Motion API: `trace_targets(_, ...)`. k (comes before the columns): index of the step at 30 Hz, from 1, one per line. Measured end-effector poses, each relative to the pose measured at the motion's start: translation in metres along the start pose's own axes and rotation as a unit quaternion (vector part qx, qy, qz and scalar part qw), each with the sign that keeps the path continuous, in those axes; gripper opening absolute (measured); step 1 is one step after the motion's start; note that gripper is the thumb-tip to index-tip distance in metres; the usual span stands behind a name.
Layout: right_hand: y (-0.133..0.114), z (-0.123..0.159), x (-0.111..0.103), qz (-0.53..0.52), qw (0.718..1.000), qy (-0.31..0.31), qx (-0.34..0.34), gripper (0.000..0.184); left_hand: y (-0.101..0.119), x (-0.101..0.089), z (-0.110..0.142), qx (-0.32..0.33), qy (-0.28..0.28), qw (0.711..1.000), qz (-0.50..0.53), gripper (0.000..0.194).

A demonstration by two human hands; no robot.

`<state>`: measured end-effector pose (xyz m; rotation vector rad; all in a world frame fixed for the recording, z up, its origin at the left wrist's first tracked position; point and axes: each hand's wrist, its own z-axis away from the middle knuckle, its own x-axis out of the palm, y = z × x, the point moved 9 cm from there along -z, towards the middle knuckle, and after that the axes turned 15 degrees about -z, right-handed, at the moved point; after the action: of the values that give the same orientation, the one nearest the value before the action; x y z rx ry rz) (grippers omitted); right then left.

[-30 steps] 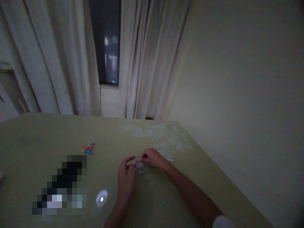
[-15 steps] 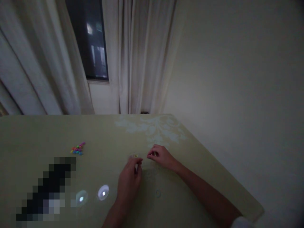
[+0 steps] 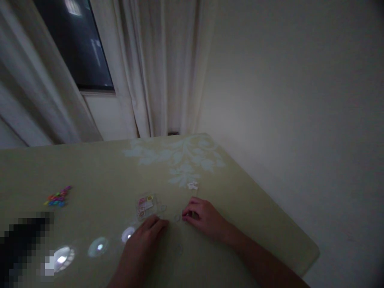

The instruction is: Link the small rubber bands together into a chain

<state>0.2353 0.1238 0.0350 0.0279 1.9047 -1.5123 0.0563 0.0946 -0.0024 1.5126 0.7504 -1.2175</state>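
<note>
My left hand point(image 3: 147, 232) rests low over the table at the front edge of a small clear plastic box point(image 3: 146, 205). Its fingers are drawn together, and whatever they hold, if anything, is hidden. Inside the box lie small pink and yellow rings and a pale piece. My right hand point(image 3: 204, 216) is closed in a pinch at the table surface, its fingertips right beside a small pale ring point(image 3: 177, 218). What sits between those fingertips is too small to make out. Another faint ring point(image 3: 163, 208) lies by the box's right side.
A small white object point(image 3: 193, 185) lies just beyond my right hand. To the left is a pile of small multicoloured pieces point(image 3: 58, 197), with a dark blurred-out shape point(image 3: 21, 244) nearer me. A wall point(image 3: 285, 120) stands along the table's right side, with curtains point(image 3: 150, 72) behind.
The view has swung right. My left hand has drawn back toward me, uncovering the box. My right hand has come down to the rings, and the white object beyond it now shows.
</note>
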Motion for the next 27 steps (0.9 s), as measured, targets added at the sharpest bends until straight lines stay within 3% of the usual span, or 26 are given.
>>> trace_targets(5, -0.014, 0.012, 0.026, 0.024, 0.995, -0.093, -0.022, 0.017, -0.023, -0.007, 0.004, -0.010, 0.066, 0.998, 0.003, 0.038)
trace_targets(11, -0.023, 0.022, 0.054, 0.036, 0.984, -0.165, -0.050, 0.023, -0.020, -0.006, 0.007, 0.007, 0.042, 0.997, -0.058, 0.042)
trace_targets(18, -0.024, 0.020, 0.055, 0.026, 0.983, -0.177, -0.041, 0.011, -0.012, -0.005, 0.004, 0.035, 0.044, 0.997, -0.054, 0.040)
trace_targets(27, -0.018, 0.016, 0.046, 0.032, 0.983, -0.181, -0.023, 0.013, -0.012, -0.009, 0.002, 0.023, 0.027, 0.998, -0.043, 0.033)
